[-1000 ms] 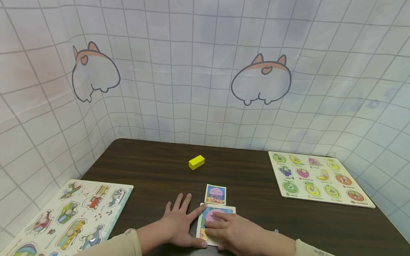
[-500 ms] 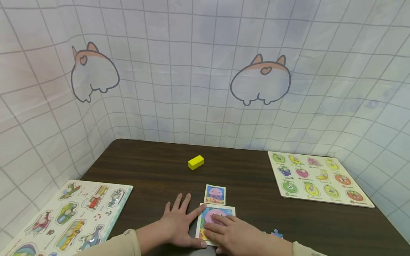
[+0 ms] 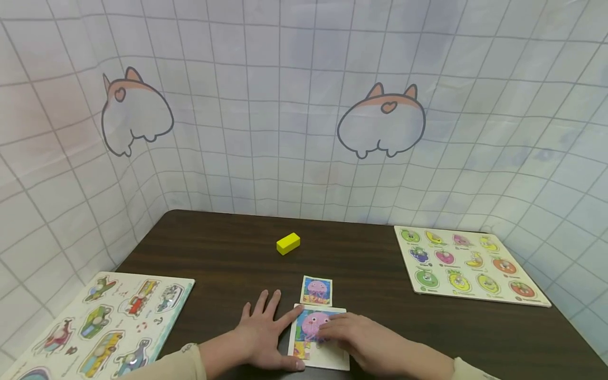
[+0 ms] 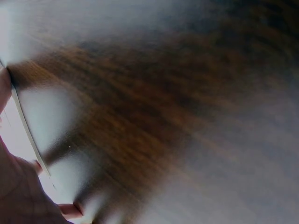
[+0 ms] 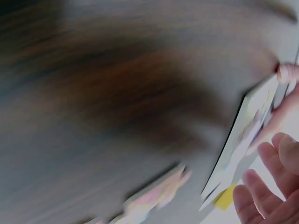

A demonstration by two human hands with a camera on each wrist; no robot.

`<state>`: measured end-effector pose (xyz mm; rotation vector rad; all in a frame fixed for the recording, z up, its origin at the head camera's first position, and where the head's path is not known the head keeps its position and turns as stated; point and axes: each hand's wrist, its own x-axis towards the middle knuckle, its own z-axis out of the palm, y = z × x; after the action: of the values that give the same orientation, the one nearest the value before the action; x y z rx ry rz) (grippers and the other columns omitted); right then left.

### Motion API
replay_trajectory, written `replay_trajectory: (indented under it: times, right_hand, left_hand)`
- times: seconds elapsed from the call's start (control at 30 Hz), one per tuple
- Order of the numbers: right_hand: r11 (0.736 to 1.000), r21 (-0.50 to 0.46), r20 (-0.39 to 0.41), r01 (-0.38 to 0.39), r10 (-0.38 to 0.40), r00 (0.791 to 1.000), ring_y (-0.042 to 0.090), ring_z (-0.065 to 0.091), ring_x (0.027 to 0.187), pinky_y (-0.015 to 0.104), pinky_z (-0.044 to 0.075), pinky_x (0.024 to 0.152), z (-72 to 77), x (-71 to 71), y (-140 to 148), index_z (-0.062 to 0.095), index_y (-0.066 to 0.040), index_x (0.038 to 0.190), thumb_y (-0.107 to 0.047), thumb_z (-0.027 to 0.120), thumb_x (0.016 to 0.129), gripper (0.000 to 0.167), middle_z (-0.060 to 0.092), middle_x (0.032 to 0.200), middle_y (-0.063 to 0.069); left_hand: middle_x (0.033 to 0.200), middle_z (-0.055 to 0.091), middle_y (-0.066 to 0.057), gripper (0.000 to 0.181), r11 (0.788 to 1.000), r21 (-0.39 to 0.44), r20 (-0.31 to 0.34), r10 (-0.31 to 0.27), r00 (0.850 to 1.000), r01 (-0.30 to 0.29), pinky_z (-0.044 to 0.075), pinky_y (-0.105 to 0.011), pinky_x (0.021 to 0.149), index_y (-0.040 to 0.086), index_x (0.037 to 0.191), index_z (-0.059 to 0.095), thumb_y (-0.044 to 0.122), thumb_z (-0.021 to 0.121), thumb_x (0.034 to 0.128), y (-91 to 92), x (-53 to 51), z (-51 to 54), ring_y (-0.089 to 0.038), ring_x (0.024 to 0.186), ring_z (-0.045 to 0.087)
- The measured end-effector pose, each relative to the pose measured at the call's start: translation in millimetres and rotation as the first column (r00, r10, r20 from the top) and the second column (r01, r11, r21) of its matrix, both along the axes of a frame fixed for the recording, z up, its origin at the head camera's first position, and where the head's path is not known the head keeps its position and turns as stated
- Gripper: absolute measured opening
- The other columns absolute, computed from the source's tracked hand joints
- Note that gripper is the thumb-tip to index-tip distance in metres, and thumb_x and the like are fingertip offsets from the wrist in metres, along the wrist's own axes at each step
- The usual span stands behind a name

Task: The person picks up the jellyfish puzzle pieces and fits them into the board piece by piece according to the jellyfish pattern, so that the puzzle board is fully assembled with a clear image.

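Note:
A white-bordered board (image 3: pixel 332 360) with a pink jellyfish picture lies on the dark table; its lower right part is bare white. My left hand (image 3: pixel 263 338) has its fingers spread, thumb and index finger touching the board's left edge. In the left wrist view that hand (image 4: pixel 21 186) shows beside the board's edge (image 4: pixel 29 128). My right hand (image 3: pixel 375 343) is over the board's right side, fingers slightly bent. Nothing shows in its grasp in the right wrist view, where the hand (image 5: pixel 273 191) is near the board (image 5: pixel 245 135). A small jellyfish card (image 3: pixel 316 291) lies just beyond the board.
Behind the card is a yellow block (image 3: pixel 288 244). A vehicle puzzle board (image 3: pixel 166 316) lies at the left, a fruit puzzle board (image 3: pixel 475 274) at the back right. Colourful puzzle pieces (image 5: pixel 154 198) lie on the table in the right wrist view. A tiled-pattern curtain (image 3: pixel 285 132) surrounds the table.
My right hand has shifted right and turned more onto its side, uncovering more of the jellyfish and the bare lower right. My left hand stays at the board's edge. The head view has shifted slightly.

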<state>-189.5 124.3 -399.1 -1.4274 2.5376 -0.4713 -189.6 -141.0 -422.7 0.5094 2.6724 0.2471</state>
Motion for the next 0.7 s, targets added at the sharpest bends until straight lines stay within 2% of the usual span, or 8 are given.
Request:
replay_trajectory:
  times: [0.17,0.43,0.57,0.7]
  right_hand:
    - [0.988,-0.095,0.100,0.120,-0.110,0.989,0.021,0.064,0.123,0.038,0.054,0.101,3.5,-3.3,29.5,0.066,-0.011,0.134,-0.010,0.063,0.101,0.033,0.070,0.131,0.002]
    - [0.956,-0.133,0.131,0.261,-0.244,0.961,0.021,0.069,0.118,0.037,0.057,0.093,-2.1,-6.6,74.1,0.068,-0.011,0.132,-0.017,0.071,0.097,0.036,0.073,0.127,0.004]
    - [0.951,-0.147,0.110,0.271,-0.256,0.960,0.022,0.070,0.114,0.037,0.058,0.090,-12.8,-8.3,93.9,0.069,-0.010,0.128,-0.021,0.073,0.095,0.035,0.074,0.122,0.004]
    - [0.953,-0.165,0.082,0.252,-0.242,0.967,0.018,0.070,0.110,0.034,0.058,0.087,-25.0,-9.7,107.6,0.071,-0.007,0.122,-0.021,0.076,0.093,0.032,0.075,0.116,0.004]
  left_hand:
    - [0.171,0.018,-0.016,0.100,1.000,-0.015,-0.002,-0.001,1.000,0.001,0.023,-0.075,0.114,0.048,0.160,0.022,0.086,0.061,0.0766,0.7,-0.5,0.2,-0.046,0.156,0.015]
    - [0.171,0.019,-0.016,0.101,1.000,-0.015,0.000,0.003,1.000,-0.003,0.023,-0.075,0.114,0.048,0.160,0.023,0.087,0.061,0.0749,0.5,-1.8,-1.8,-0.046,0.156,0.016]
    - [0.170,0.018,-0.016,0.101,1.000,-0.013,0.005,0.004,1.000,-0.004,0.022,-0.075,0.114,0.049,0.160,0.023,0.088,0.061,0.0745,0.2,-1.9,-1.7,-0.046,0.156,0.015]
    - [0.171,0.018,-0.016,0.101,1.000,-0.014,0.017,0.002,1.000,-0.002,0.022,-0.075,0.114,0.048,0.160,0.022,0.086,0.061,0.0755,0.8,-1.9,-0.2,-0.046,0.156,0.015]
